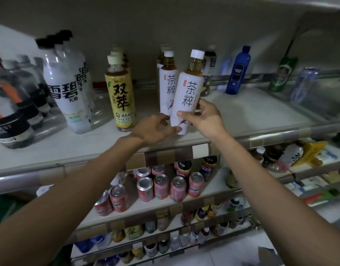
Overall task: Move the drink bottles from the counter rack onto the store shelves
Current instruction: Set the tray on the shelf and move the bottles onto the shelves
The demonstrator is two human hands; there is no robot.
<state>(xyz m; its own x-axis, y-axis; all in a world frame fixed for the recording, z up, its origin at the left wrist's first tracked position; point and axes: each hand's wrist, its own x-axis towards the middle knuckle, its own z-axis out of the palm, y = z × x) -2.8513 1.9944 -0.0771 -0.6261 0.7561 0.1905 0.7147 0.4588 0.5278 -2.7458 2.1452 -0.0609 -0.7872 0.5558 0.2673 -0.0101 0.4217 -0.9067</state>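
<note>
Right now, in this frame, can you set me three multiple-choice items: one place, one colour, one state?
1. Where is the blue bottle? A) top shelf, right of the tea bottle B) in a basket C) on the floor
2. The tea bottle's cap is? A) black B) white C) yellow
3. The tea bottle is? A) lying flat B) tilted in the right hand C) standing free
Key: A, it stands on that shelf; B, cap plainly white; B, fingers curl round it.

The scene was dimly, evenly lit, and shadows were kept soft. The central tea bottle (186,93) was rendered sharply; the left-edge bottles (11,112) were blurred and the shelf rail (280,134) bowed by lens distortion.
</note>
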